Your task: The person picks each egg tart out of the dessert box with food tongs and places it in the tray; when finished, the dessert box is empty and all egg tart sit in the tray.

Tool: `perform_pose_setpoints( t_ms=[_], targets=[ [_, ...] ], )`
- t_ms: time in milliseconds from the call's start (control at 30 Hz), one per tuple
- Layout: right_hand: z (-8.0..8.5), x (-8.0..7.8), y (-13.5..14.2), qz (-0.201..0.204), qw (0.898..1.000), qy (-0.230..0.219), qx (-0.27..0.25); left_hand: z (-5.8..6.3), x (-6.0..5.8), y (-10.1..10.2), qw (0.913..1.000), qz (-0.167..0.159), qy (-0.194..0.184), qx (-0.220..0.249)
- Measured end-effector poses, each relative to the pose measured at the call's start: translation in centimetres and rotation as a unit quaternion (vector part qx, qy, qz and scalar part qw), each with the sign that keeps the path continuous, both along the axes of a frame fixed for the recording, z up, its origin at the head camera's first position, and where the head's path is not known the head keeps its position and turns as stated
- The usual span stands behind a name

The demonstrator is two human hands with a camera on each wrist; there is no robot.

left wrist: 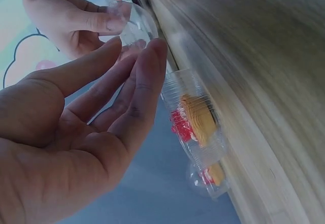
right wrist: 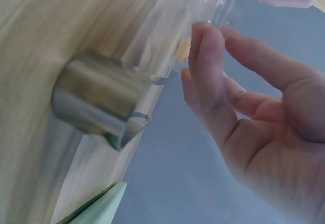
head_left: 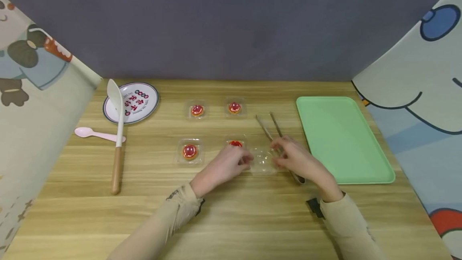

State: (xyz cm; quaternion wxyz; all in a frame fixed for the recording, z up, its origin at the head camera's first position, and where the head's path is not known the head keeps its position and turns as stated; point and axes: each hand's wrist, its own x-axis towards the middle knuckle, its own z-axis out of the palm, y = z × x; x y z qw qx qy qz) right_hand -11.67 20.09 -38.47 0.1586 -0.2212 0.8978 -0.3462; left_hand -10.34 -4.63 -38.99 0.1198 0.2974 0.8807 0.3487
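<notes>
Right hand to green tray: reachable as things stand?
Probably yes. The right hand is close beside the green tray, and nothing visible stands between them, though that hand seems busy with a clear plastic container.

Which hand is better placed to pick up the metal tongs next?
Probably the right hand: in the head view it overlaps the middle of the tongs, while the left hand is farther off, across the clear plastic container.

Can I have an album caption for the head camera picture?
Left hand and right hand at a clear container, near red-topped tarts and tongs.
</notes>
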Motion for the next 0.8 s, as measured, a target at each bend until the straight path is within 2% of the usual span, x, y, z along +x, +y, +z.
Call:
perform_pose_setpoints(
  t_ms=[267,600,700,800],
  targets=[
    [-0.27,0.02,-0.39,-0.009,1.0,-0.016,0.01,-0.27,0.36,0.0,0.9995,-0.012,0.013,-0.025],
    [-0.43,0.14,-0.45,-0.014,1.0,-0.003,0.026,-0.64,0.63,-0.03,0.9986,-0.024,0.033,-0.034],
    [-0.32,0.27,-0.42,-0.02,1.0,0.004,0.021,-0.47,0.7,-0.22,0.9992,-0.019,0.015,-0.033],
    [-0.14,0.48,-0.43,-0.028,0.999,0.025,0.018,-0.03,0.69,-0.71,0.9993,-0.003,-0.021,-0.031]
  ],
)
